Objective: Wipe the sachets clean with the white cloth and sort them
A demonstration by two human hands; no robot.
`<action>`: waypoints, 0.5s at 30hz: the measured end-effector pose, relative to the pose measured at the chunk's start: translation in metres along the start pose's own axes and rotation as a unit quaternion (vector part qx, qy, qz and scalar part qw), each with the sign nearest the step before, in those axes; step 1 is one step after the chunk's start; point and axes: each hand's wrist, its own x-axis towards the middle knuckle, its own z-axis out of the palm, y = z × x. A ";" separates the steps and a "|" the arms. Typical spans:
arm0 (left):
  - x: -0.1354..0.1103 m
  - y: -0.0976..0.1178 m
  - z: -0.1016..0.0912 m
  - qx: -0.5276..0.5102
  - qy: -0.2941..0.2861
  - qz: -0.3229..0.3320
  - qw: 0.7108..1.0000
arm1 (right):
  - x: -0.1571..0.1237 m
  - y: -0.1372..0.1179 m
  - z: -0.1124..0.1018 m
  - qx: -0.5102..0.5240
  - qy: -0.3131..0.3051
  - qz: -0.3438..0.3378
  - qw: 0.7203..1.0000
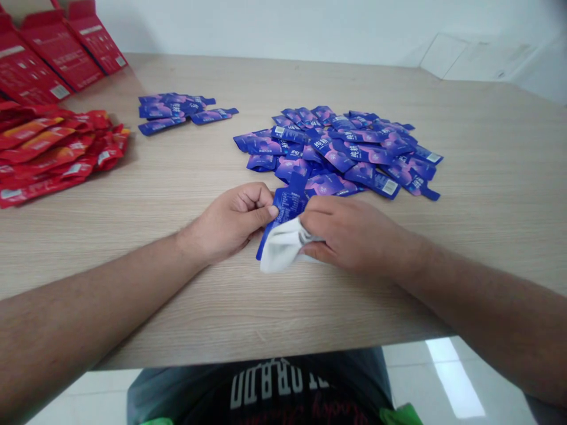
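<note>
My left hand (pixel 241 221) pinches the left edge of a blue sachet (pixel 290 200) between thumb and fingers, above the near part of the table. In my right hand (pixel 354 233) a crumpled white cloth (pixel 283 242) is gripped; it hangs over the lower part of that sachet and hides it. The sachet's narrow spout end points away from me, with small print on the face turned up. Just beyond both hands lies a heap of blue and purple sachets (pixel 341 147).
A smaller group of blue sachets (pixel 172 109) lies at the back left. Red sachets (pixel 66 147) are piled at the far left, in front of open red boxes (pixel 57 53). The wooden table (pixel 212 319) meets a white wall behind; its front edge is close to my body.
</note>
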 end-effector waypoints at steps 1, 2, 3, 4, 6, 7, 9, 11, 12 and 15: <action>0.000 0.000 0.000 -0.001 0.000 0.000 1.000 | 0.000 -0.001 0.000 -0.004 -0.004 -0.005 1.000; 0.000 0.000 0.000 -0.004 0.000 0.000 1.000 | 0.000 0.000 -0.001 -0.008 0.005 0.008 1.000; 0.000 0.000 0.000 -0.008 0.000 0.000 1.000 | 0.000 0.002 -0.001 -0.014 0.023 0.035 0.999; 0.000 0.000 0.000 -0.012 0.000 0.000 1.000 | 0.001 0.004 -0.001 -0.018 0.043 0.066 0.997; 0.001 -0.001 0.000 -0.012 0.001 0.000 1.000 | 0.001 0.005 0.000 -0.019 0.068 0.096 0.993; 0.001 -0.001 0.000 -0.008 0.002 -0.001 1.000 | 0.001 0.004 0.000 -0.016 0.062 0.084 0.994; 0.000 0.000 0.000 0.003 0.005 -0.002 1.000 | 0.001 -0.001 0.000 -0.008 0.026 0.025 0.999; 0.000 0.000 0.000 0.007 0.007 0.001 1.000 | 0.000 -0.004 -0.001 -0.008 0.001 -0.007 1.000; 0.000 0.000 0.000 0.007 0.007 0.001 1.000 | 0.000 -0.003 -0.001 -0.010 0.005 0.003 1.000; 0.001 0.000 -0.001 -0.002 0.005 0.000 1.000 | 0.001 0.003 0.000 -0.014 0.055 0.086 0.995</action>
